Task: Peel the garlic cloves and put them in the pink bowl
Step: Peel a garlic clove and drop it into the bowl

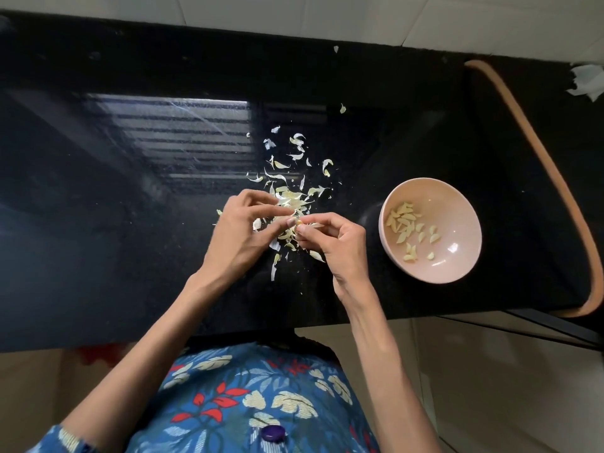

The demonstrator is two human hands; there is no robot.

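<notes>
My left hand and my right hand meet over the middle of the black counter, both pinching one small garlic clove between fingertips; a strip of skin sticks out from it toward the right. The clove is mostly hidden by my fingers. To the right stands the pink bowl, holding several peeled cloves in its left half. A scatter of garlic skins lies on the counter beyond and under my hands.
The black counter is glossy and reflects a window. Its front edge runs just below my forearms. A brown curved rim bounds the counter at the right. Crumpled white paper lies at the far right corner. White tiled wall behind.
</notes>
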